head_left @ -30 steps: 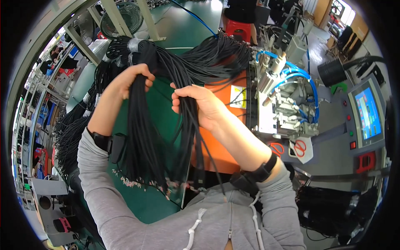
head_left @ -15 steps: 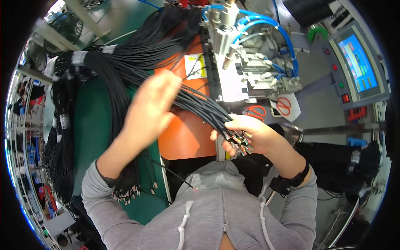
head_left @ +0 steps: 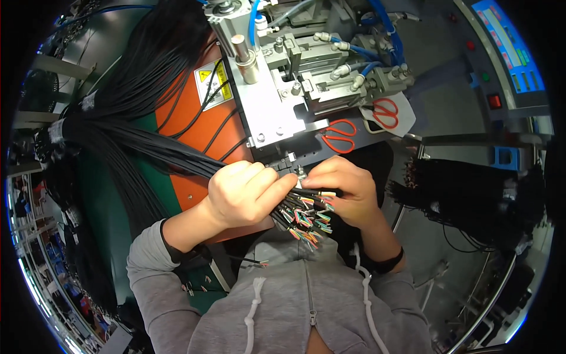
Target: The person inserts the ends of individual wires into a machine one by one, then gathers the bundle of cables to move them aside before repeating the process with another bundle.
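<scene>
My left hand [head_left: 243, 193] is wrapped around a thick bundle of black cables [head_left: 177, 152], close to their stripped ends. Thin coloured wires [head_left: 309, 218] fan out from these ends just past the left fist, above my lap. Beside them, my right hand [head_left: 345, 190] has its thumb and fingertips pressed together. One cable end runs against these fingers, but what they pinch is hidden. Directly beyond both hands lies the front of a metal machine [head_left: 274, 112] with a small fixture. A single loose cable end [head_left: 254, 261] hangs over my jacket.
Red-handled scissors [head_left: 341, 137] lie right of the machine, with a second red-handled pair [head_left: 385, 113] on a white sheet. More black cables [head_left: 138, 76] spread over the orange surface [head_left: 186, 112]. A control screen [head_left: 513, 44] stands far right. Another cable bundle [head_left: 471, 189] hangs at right.
My left hand, raised and open before, has closed around the cable bundle. My right hand has released the bundle and now pinches at its ends. The view has shifted nearer the machine.
</scene>
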